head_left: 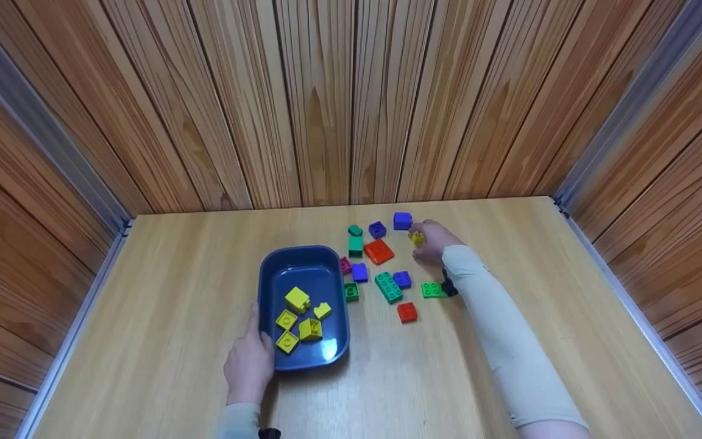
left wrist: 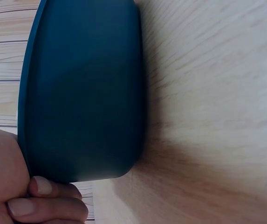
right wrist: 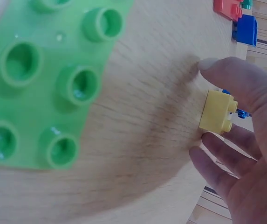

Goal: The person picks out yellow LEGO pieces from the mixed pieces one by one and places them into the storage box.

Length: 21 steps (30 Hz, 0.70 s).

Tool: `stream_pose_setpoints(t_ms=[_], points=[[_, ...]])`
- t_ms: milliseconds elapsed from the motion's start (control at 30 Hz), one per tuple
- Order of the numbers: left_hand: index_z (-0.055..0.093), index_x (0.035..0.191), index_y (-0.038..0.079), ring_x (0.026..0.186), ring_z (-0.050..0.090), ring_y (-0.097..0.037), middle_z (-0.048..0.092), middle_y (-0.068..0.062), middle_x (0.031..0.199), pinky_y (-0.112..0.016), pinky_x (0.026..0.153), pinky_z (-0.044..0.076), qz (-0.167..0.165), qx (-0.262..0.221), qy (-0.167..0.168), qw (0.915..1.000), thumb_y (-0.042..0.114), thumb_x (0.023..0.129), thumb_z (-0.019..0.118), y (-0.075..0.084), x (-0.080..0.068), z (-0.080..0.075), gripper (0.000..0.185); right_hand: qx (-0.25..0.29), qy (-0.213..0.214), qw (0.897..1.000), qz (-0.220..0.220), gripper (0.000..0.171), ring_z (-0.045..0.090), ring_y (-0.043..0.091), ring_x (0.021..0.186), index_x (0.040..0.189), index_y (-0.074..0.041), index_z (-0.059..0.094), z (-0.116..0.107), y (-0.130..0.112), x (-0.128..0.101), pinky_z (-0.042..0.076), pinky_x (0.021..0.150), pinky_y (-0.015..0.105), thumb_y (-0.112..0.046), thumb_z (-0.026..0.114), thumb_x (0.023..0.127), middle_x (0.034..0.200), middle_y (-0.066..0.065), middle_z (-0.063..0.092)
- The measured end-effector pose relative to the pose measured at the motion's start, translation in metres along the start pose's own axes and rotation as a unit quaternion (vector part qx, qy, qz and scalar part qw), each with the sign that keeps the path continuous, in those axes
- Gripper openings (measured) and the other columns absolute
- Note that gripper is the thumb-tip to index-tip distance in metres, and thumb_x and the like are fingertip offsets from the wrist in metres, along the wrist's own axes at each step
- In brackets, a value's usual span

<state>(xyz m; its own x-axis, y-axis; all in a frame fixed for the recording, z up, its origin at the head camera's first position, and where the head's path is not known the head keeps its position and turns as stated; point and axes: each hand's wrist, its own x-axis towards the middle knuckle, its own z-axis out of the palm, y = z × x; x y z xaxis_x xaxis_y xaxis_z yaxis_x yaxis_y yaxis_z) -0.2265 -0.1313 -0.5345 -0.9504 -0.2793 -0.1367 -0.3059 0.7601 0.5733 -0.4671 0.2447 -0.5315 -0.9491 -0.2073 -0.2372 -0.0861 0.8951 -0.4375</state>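
Observation:
A dark blue tray [head_left: 269,268] stands left of centre, with several yellow bricks [head_left: 297,299] inside. My left hand [head_left: 250,366] grips its near left edge, the index finger lying along the side in the head view. In the left wrist view, curled fingers [left wrist: 49,209] sit right at the tray's corner, under the rim. Toward the back right, my right hand [head_left: 433,239] reaches around a yellow brick [right wrist: 215,111]. Its thumb [right wrist: 231,77] is spread away on one side of the brick, and the other fingers lie close on the opposite side.
Loose bricks lie right of the tray: a long green one [head_left: 389,287], a flat red one [head_left: 379,251], blue ones [head_left: 402,221] and others. A light green brick [head_left: 432,290] lies beneath my right wrist. Wood-panelled walls [head_left: 314,122] enclose the table.

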Motion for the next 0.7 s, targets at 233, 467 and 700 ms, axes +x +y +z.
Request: stream_pose_setpoints(t_ms=[233, 467, 700], points=[[0.015, 0.154, 0.016, 0.051, 0.046, -0.020, 0.047, -0.005, 0.059, -0.033, 0.050, 0.035, -0.008, 0.000, -0.009, 0.9999, 0.017, 0.098, 0.046, 0.0008, 0.0009, -0.0005, 0.064, -0.009, 0.002, 1.000, -0.019, 0.039, 0.049, 0.035, 0.119, 0.121, -0.013, 0.064, -0.0020, 0.0017, 0.0012, 0.038, 0.098, 0.053, -0.006, 0.070, 0.083, 0.126, 0.014, 0.052], [0.015, 0.154, 0.015, 0.050, 0.046, -0.020, 0.048, -0.004, 0.058, -0.032, 0.049, 0.036, -0.004, -0.003, -0.006, 1.0000, 0.017, 0.098, 0.046, 0.0005, 0.0015, 0.0001, 0.064, -0.006, 0.009, 1.000, -0.020, 0.030, 0.052, 0.031, 0.112, 0.112, -0.011, 0.067, -0.0029, -0.0009, -0.0030, 0.042, 0.095, 0.048, -0.006, 0.071, 0.083, 0.117, 0.011, 0.055], [0.014, 0.154, 0.015, 0.050, 0.046, -0.020, 0.048, -0.005, 0.059, -0.032, 0.050, 0.037, -0.007, -0.001, -0.012, 0.9999, 0.017, 0.098, 0.046, -0.0003, 0.0020, -0.0008, 0.065, -0.016, 0.011, 0.999, -0.026, 0.023, 0.054, 0.029, 0.106, 0.106, -0.011, 0.069, -0.0019, -0.0026, -0.0067, 0.045, 0.092, 0.046, -0.009, 0.072, 0.083, 0.112, 0.010, 0.056]])
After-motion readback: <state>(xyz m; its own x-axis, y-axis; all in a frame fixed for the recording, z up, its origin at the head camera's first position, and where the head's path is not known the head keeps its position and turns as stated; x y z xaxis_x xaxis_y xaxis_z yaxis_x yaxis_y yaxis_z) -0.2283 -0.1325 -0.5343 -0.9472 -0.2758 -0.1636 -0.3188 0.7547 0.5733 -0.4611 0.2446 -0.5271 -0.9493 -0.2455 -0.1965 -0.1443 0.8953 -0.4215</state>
